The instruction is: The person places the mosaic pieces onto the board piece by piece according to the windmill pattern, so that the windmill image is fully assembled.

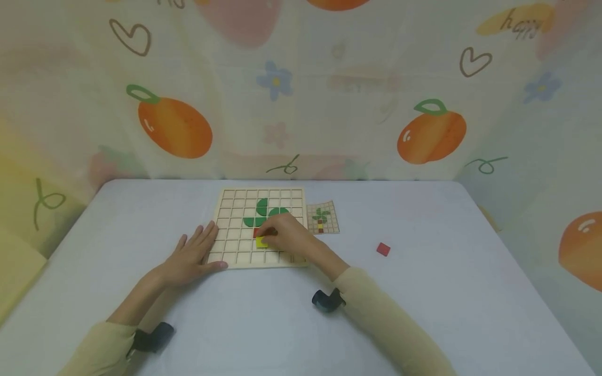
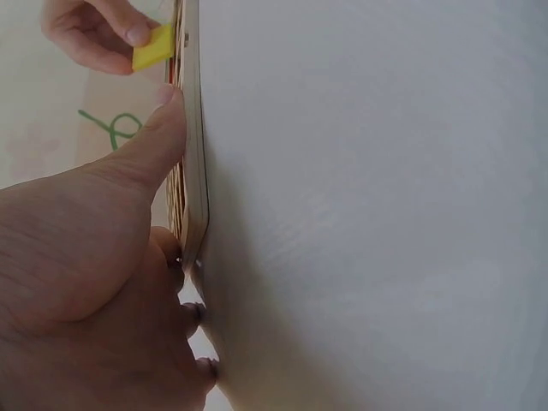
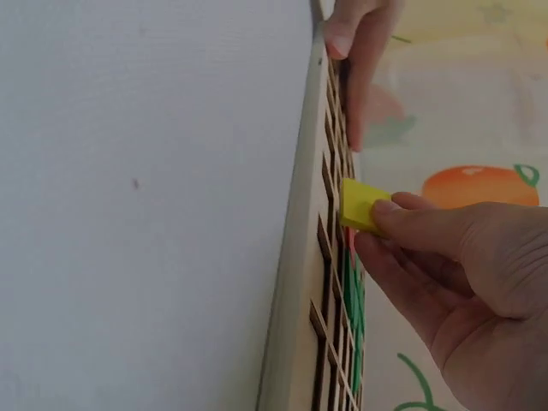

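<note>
A wooden grid board (image 1: 230, 245) lies on the table, with several green rounded tiles (image 1: 262, 211) and a red square tile (image 1: 256, 233) set in its cells. Between thumb and fingers, my right hand (image 1: 287, 232) pinches a yellow square tile (image 3: 360, 205), held at a tilt close over the board just in front of the red one. My left hand (image 1: 190, 258) rests at the board's left side, fingers straight and spread; its thumb lies along the front left corner, as the left wrist view shows.
Right of the board lies a small pattern card (image 1: 332, 222) printed with green, red and yellow shapes. A loose red square tile (image 1: 383, 249) sits further right on the white table (image 1: 423, 303). A fruit-printed curtain (image 1: 301, 115) hangs behind the table.
</note>
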